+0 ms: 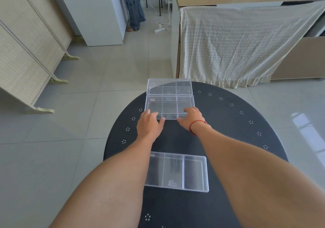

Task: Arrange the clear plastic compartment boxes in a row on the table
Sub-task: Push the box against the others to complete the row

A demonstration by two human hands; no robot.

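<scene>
Three clear plastic compartment boxes lie on a round black table point(228, 122). The far box point(169, 86) sits at the table's back edge, partly overhanging it. Right in front of it, touching or nearly so, is the middle box point(168, 104). My left hand point(149, 124) grips its near left corner, fingers on top and thumb at the front edge. My right hand point(192, 119), with a red string on the wrist, holds the near right corner the same way. The near box point(177, 171) lies between my forearms, its left end hidden by my left arm.
The table stands on a pale tiled floor. A desk draped with a cream cloth point(246, 43) is behind the table to the right. A folding screen point(26, 52) lines the left, a white cabinet point(98, 11) stands at the back, and a person's legs point(133, 8) show beside it.
</scene>
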